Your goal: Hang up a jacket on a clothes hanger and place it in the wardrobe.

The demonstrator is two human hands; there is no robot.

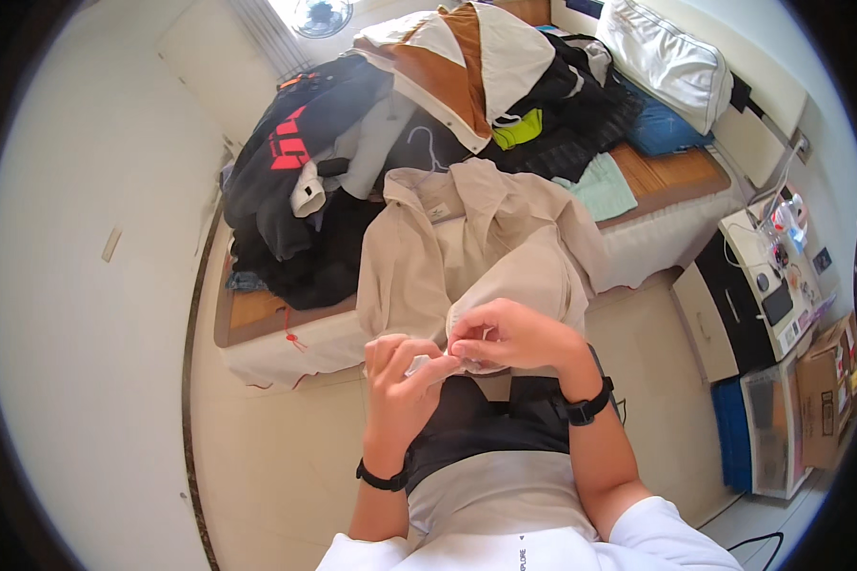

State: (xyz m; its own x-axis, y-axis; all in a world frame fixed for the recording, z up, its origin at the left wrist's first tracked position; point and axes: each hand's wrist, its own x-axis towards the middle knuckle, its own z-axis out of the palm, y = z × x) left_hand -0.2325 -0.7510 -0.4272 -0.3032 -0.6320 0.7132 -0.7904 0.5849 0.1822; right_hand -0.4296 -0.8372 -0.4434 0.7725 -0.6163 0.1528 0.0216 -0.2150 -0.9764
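A beige shirt lies spread over the near edge of a bed, its collar toward the far side and one sleeve pulled toward me. My left hand pinches the sleeve's cuff from the left. My right hand grips the same cuff from the right, fingers closed on the fabric. Both hands meet just above my lap, and each wrist wears a black band.
A heap of dark clothes and a white and brown jacket cover the bed. A white pillow lies at the far right. A white nightstand with small devices, a clear bin and a cardboard box stand at right.
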